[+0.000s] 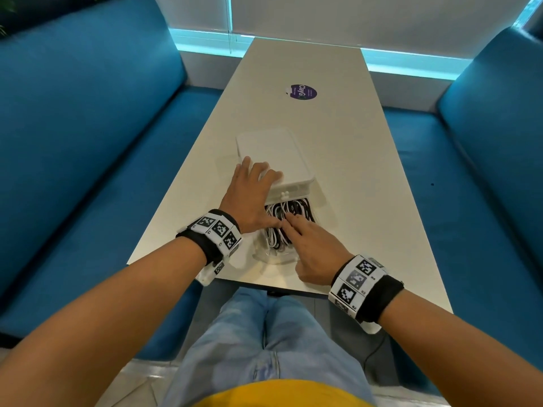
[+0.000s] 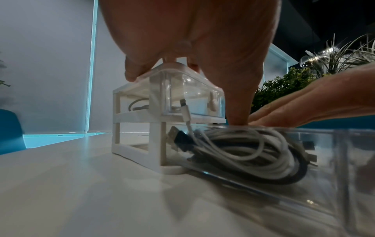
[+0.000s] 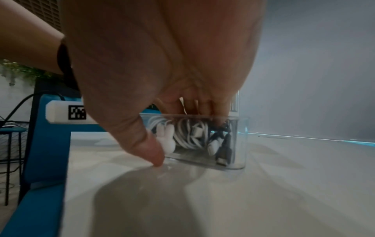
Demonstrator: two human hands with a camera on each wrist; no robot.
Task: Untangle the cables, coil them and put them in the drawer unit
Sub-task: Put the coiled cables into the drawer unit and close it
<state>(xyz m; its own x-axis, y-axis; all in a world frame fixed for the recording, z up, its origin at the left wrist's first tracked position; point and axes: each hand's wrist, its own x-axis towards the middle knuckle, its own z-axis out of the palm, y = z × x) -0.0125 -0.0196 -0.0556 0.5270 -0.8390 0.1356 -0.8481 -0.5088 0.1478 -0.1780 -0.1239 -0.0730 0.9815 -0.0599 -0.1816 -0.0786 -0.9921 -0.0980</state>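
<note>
A white drawer unit (image 1: 276,151) stands on the pale table (image 1: 338,171). Its clear lower drawer (image 1: 276,258) is pulled out toward me and holds coiled white and black cables (image 1: 293,208). My left hand (image 1: 249,198) lies flat on the unit's top, with the thumb reaching down onto the cables. My right hand (image 1: 305,245) presses its fingers on the cables in the drawer. In the left wrist view the cables (image 2: 243,152) fill the drawer (image 2: 324,184), and the upper drawer (image 2: 192,99) holds another cable. In the right wrist view my fingers (image 3: 202,105) dip into the drawer (image 3: 240,144) and the thumb sits outside its front.
Blue sofas run along both sides of the table, left (image 1: 88,142) and right (image 1: 484,177). A round purple sticker (image 1: 300,92) lies on the far half of the table. The near table edge (image 1: 264,284) is just behind the drawer. Plants (image 2: 284,86) stand beyond.
</note>
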